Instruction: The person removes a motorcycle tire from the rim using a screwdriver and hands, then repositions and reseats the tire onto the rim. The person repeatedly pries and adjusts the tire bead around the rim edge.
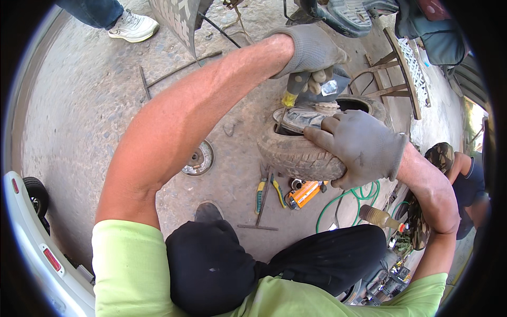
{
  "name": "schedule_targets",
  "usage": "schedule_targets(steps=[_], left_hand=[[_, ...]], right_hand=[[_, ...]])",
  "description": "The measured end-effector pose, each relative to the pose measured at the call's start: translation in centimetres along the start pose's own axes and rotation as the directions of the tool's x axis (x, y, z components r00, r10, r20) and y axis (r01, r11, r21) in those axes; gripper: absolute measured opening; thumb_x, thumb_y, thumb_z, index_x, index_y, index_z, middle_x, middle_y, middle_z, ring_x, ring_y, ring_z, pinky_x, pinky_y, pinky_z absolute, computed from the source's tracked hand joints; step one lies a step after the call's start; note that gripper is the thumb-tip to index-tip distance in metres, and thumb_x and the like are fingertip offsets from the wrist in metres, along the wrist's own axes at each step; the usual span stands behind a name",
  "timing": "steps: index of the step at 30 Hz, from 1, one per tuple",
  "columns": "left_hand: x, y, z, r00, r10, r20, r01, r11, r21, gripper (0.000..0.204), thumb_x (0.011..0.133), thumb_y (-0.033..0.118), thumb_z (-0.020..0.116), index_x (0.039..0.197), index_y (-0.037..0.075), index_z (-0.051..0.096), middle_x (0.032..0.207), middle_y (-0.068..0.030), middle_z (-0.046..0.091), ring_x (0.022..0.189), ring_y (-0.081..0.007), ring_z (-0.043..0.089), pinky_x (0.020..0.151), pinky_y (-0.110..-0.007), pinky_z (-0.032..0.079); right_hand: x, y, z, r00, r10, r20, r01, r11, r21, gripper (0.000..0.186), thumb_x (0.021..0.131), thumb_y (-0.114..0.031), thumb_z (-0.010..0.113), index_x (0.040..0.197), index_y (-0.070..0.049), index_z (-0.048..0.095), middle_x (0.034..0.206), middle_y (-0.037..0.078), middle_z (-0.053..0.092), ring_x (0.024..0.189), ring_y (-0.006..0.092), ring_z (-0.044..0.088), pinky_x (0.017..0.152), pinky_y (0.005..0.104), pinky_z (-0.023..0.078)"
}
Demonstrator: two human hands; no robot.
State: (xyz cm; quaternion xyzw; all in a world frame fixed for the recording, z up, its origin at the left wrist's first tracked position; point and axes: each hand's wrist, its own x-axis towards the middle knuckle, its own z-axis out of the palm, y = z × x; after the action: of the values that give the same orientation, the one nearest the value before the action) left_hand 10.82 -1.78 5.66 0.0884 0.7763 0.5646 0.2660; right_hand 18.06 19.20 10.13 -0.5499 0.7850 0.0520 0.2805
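Observation:
My left hand (309,53), in a grey glove, is closed around a dark hand tool (298,82) above the tyre. Yellow tape wraps the tool's lower end (289,99), and a thin metal shaft (281,120) points from it down to the tyre opening. Part of the tool is hidden by my fingers. My right hand (362,145), also gloved, grips the near side of a dusty worn tyre (301,157), its fingers over the edge of the opening. A grey striped thing like a shoe (298,119) sits in that opening; I cannot tell whose.
Yellow-green handled pliers (260,194), a T-handled bar (257,227), an orange box (307,194) and a green hose (346,196) lie near my feet. A metal wheel disc (200,158) is left, a bottle (381,216) right. Other people, a wooden frame (405,79) and white car (45,248) surround me.

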Motion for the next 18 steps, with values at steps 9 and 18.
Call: schedule_targets(steps=[9, 18], left_hand=[[-2.0, -0.1, 0.6, 0.938, 0.048, -0.344, -0.136, 0.963, -0.234, 0.063, 0.116, 0.051, 0.066, 0.099, -0.008, 0.080, 0.070, -0.0102, 0.073, 0.059, -0.0214, 0.076, 0.054, -0.035, 0.060], [-6.5, -6.6, 8.4, 0.530, 0.488, -0.693, -0.756, 0.642, -0.127, 0.032, 0.114, 0.027, 0.074, 0.110, -0.005, 0.077, 0.089, -0.0096, 0.080, 0.069, -0.0125, 0.075, 0.066, -0.031, 0.060]], right_hand=[[-0.6, -0.3, -1.3, 0.998, 0.058, -0.008, -0.058, 0.998, 0.005, 0.088, 0.071, -0.039, 0.097, 0.144, -0.002, 0.065, 0.113, 0.021, 0.073, 0.109, 0.0442, 0.074, 0.092, 0.0530, 0.061], [-0.2, -1.4, 0.0, 0.995, 0.037, -0.098, -0.037, 0.999, 0.000, 0.082, 0.070, -0.038, 0.096, 0.137, -0.002, 0.067, 0.109, 0.020, 0.073, 0.106, 0.0436, 0.075, 0.090, 0.0528, 0.060]])
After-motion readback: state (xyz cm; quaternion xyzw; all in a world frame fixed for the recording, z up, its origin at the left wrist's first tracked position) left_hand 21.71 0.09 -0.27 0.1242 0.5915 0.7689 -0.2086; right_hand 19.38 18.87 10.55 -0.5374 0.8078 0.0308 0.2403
